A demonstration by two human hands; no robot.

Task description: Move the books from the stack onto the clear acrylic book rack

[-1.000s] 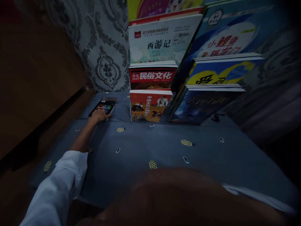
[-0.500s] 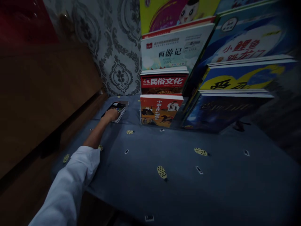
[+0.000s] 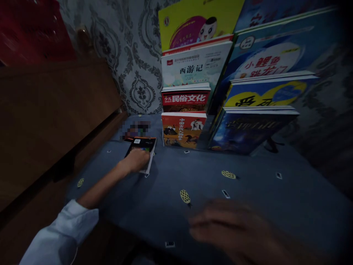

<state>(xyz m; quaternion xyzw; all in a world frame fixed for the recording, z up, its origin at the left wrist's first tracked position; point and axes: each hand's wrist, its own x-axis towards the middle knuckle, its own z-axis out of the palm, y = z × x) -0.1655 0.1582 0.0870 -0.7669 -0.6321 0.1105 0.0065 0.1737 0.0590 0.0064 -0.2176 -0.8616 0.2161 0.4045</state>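
Note:
My left hand (image 3: 138, 159) is closed on a dark-covered book (image 3: 149, 140) with a white barcode patch, at the left of the cloth-covered surface. The book's white page edge shows on its right side. My fingers hide part of the cover. Just behind it lies another item (image 3: 138, 129), pixelated, perhaps also a book. My right hand (image 3: 226, 224) hangs over the front right of the surface, smeared by motion, and I see nothing clear in it.
Two columns of books stand at the back, among them a red-orange book (image 3: 184, 130) and a dark blue book (image 3: 245, 130). Blue-grey cloth (image 3: 165, 198) with yellow prints covers the surface. A brown wooden panel (image 3: 55, 117) rises at the left; patterned wallpaper (image 3: 142, 88) is behind.
My left hand has brought the dark book nearer and slightly right, off the spot where the pixelated item lies. My right hand has come into view at the lower right.

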